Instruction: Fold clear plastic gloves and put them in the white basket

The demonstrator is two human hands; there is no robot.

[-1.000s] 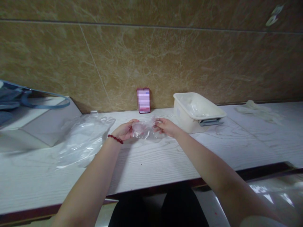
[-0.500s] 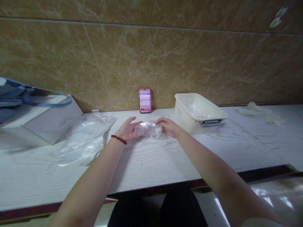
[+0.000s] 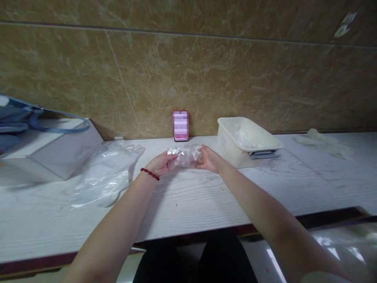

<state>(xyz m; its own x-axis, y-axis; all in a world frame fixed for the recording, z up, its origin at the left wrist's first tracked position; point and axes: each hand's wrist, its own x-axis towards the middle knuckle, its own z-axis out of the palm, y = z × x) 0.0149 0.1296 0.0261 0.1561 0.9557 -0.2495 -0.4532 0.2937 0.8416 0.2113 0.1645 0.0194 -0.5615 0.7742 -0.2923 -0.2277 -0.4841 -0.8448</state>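
Note:
A bundle of crinkled clear plastic (image 3: 186, 155) stretches sideways between my two hands, a little above the white wood-grain table. My left hand (image 3: 163, 163), with a dark red bead bracelet (image 3: 150, 174) at the wrist, grips its left end, thumb on top. The right end is held by my right hand (image 3: 210, 159), its fingers curled around the plastic. What the bundle contains, if anything, I cannot make out. On the left lies a larger clear plastic bag (image 3: 107, 169) with white gloves seemingly inside.
A phone (image 3: 180, 125) leans on the marbled wall behind my hands. Right of it stands a cream tub (image 3: 250, 135) with clear plastic inside and a grey handle. Pale gloves (image 3: 324, 141) lie farther right. At the left, a white box (image 3: 63, 149) carries a blue strapped item (image 3: 14, 122).
The plastic bundle has been lifted slightly and looks longer and rounder. My left thumb has come down onto it, and my right fingers have moved around its end.

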